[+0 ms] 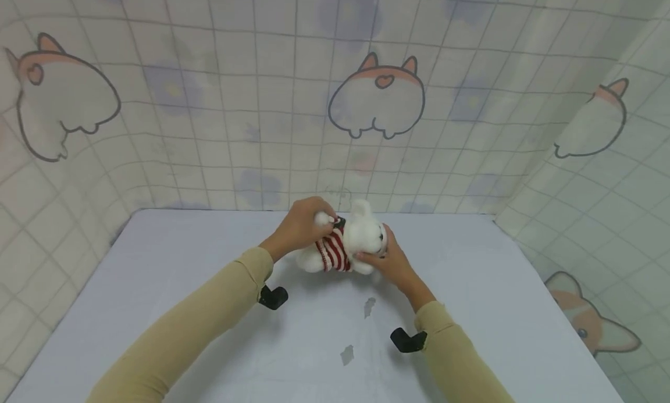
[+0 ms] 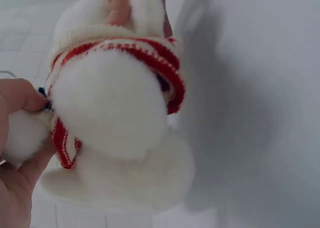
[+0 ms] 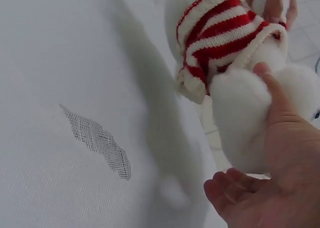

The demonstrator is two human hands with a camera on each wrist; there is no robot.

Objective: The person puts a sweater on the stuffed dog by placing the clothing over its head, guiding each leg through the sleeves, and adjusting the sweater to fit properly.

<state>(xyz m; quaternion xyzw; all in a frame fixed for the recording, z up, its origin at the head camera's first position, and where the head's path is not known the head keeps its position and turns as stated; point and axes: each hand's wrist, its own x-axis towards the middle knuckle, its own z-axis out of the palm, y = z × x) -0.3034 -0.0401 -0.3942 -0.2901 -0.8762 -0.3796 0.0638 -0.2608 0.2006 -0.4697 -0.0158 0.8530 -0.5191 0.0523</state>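
Note:
A white plush toy [image 1: 364, 237] in a red-and-white striped knitted sweater [image 1: 332, 250] lies sideways over the back part of the table, its face toward the right. My left hand [image 1: 307, 223] pinches the sweater's edge beside one white paw [image 2: 25, 135], where a small dark patch [image 1: 340, 223] shows. With the thumb across the front, my right hand [image 1: 389, 263] holds the toy by its head end. In the right wrist view, the right thumb [image 3: 275, 90] presses near the sweater's hem and the other fingers lie underneath.
The white table [image 1: 199, 333] carries two grey worn patches, one [image 1: 369, 307] just below the toy and another [image 1: 347, 355] nearer. Behind and at both sides hangs a gridded curtain [image 1: 282, 112] with printed corgis. A black wrist mount [image 1: 273, 297] juts from the left sleeve.

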